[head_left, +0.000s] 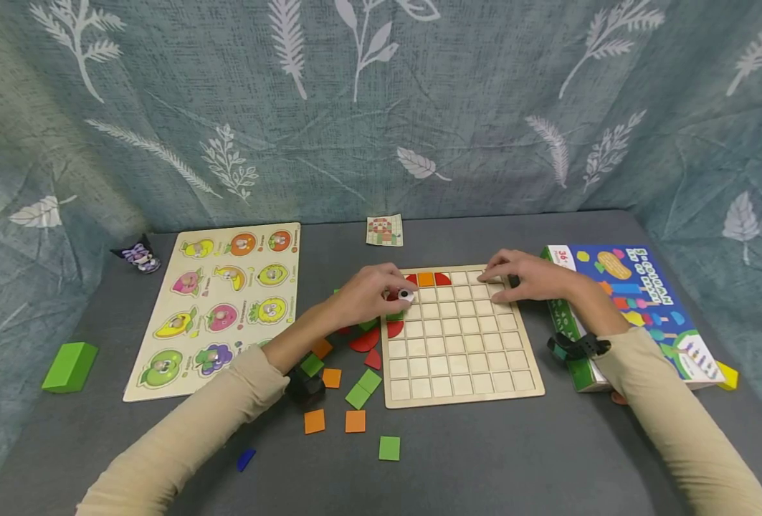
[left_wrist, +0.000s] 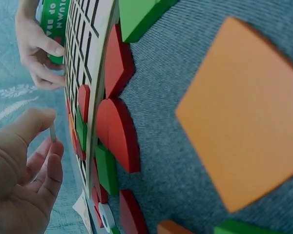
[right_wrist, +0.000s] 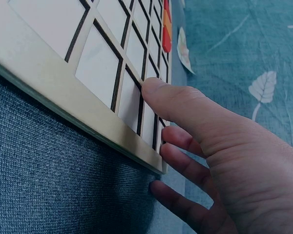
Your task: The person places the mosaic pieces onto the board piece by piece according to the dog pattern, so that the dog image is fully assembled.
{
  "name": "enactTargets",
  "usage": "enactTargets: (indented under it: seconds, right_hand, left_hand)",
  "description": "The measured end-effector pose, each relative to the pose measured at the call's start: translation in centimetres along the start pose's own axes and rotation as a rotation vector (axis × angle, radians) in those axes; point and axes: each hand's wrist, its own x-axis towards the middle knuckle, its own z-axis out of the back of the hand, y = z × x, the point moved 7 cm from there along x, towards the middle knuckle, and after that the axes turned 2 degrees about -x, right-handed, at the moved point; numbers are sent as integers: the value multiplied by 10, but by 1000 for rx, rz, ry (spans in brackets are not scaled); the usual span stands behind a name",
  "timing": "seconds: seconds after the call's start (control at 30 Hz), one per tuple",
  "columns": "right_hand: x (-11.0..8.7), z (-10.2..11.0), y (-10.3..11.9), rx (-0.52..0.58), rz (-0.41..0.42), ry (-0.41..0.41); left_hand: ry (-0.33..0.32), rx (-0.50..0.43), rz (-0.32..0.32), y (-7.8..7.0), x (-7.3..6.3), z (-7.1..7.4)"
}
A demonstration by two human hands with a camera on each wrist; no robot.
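Observation:
My left hand pinches a small white tile with a black dot between thumb and fingertips, over the upper left of a wooden grid board. The tile shows edge-on in the left wrist view. On the board's top row lie an orange square and a red rounded piece; another red piece sits lower in the left column. My right hand touches the board's upper right corner, fingers spread, thumb over the cells, holding no piece.
Loose green squares, orange squares and red pieces lie left of and below the board. A pattern card lies behind it. A fruit puzzle board stands left; a blue box lies right, near the right forearm.

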Motion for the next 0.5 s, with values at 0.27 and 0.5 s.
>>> enactTargets:
  seconds: [0.27,0.5]
  right_hand:
    - [0,0,1,-2,-3,-3]
    - [0,-1,0,1,-3,-4]
  left_hand:
    - [-7,-14,-2,-1,2,3]
    - [-19,-80,88,3,3,-3]
